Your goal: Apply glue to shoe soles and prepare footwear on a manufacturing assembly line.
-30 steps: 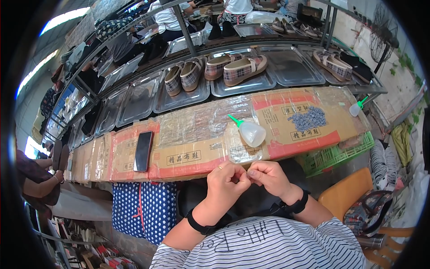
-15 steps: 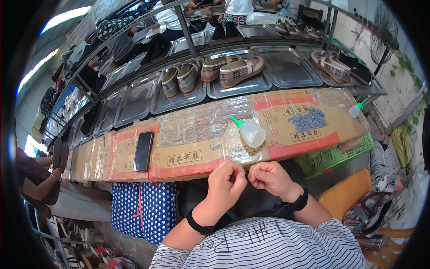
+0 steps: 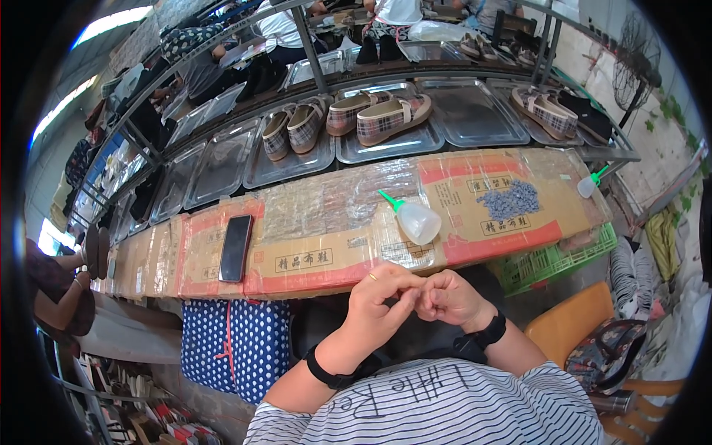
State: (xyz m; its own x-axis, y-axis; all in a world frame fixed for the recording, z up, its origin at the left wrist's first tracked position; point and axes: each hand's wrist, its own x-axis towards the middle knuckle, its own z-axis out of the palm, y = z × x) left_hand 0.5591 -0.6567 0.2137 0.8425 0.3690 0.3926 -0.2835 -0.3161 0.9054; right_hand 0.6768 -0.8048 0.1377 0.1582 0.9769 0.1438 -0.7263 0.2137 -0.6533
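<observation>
Glue bottle lies near counter front edge, just beyond both hands. Left hand and right hand touch, grips curled; anything pinched is hidden. Shoe trays sit behind.

Bare cardboard bench lies open between phone and glue bottle.

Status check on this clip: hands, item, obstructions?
Left hand and right hand pressed together, fingertips meeting; any item between them too small to see. Glue bottle untouched on cardboard bench. Nothing obstructing.
</observation>
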